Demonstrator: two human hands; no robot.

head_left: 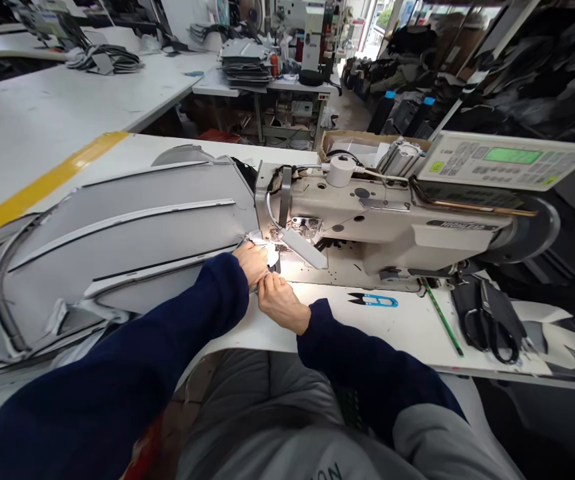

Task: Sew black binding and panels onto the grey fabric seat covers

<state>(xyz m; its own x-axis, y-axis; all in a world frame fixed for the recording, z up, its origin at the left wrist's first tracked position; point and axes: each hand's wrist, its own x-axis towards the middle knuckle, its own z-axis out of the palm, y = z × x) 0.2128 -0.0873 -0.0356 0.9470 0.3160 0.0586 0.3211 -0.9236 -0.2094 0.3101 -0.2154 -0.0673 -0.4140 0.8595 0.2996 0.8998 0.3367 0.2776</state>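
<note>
A large grey sewn cover (167, 193) with pale piping strips spreads over the table to the left of the sewing machine (382, 220). Its right end reaches the lit area beneath the machine head. There my left hand (251, 261) is closed, pinching the cover's edge just left of the needle area. Close beside it and nearer to me, my right hand (280, 300) has its fingers curled together at the same edge. What lies between the right fingertips is too small and covered to make out. The needle itself is hidden.
Blue thread snips (373, 300) lie on the table right of my hands. Farther right are a green pencil (442, 317) and black-handled scissors (490, 327) on dark fabric. A control panel (507, 159) stands above the machine. Stacked grey pieces (247, 63) sit on another table behind.
</note>
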